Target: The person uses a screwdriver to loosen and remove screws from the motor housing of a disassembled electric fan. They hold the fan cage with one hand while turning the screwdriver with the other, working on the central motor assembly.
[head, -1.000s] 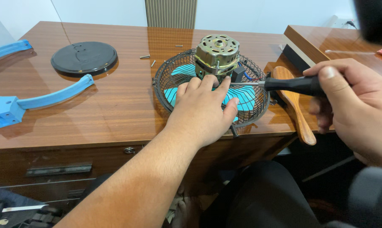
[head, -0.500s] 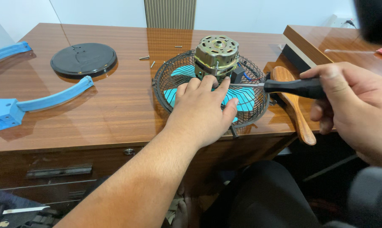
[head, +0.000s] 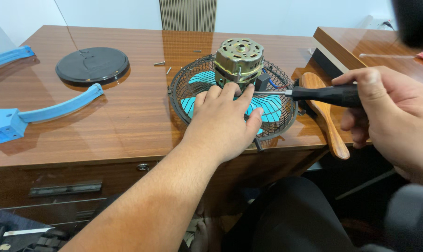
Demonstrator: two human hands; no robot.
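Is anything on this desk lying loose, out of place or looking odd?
Yes. A few loose screws lie scattered on the wooden desk behind the fan grille. The grille also overhangs the desk's front edge, under the left hand. Nothing looks spilled or broken.

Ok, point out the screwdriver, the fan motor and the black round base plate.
screwdriver (head: 326,94), head view, on its black handle ahead of the right hand.
fan motor (head: 240,57), head view, on the top of its metal housing.
black round base plate (head: 92,64), head view, on the middle of its flat top.
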